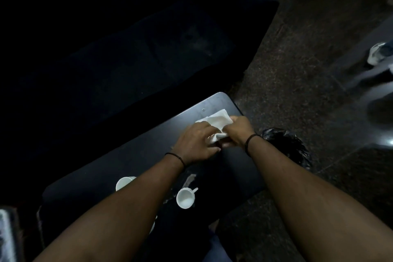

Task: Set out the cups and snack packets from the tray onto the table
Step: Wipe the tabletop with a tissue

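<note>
White cup (185, 198) mid-table, both hands (214, 136) pinching white napkin (214, 120) near table (131, 151) far corner

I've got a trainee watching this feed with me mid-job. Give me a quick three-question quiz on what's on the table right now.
1. True or false: the right hand is resting idle on the table.
2. Multiple choice: the cup with its handle in view stands (A) upright with its mouth up, (B) upside down, (C) on its side.
3. Fill the gap: the second cup is partly hidden by the left ____.

Key:
1. False. Both the right hand and the left hand are gripping the white napkin near the table's far end.
2. A
3. forearm
</note>
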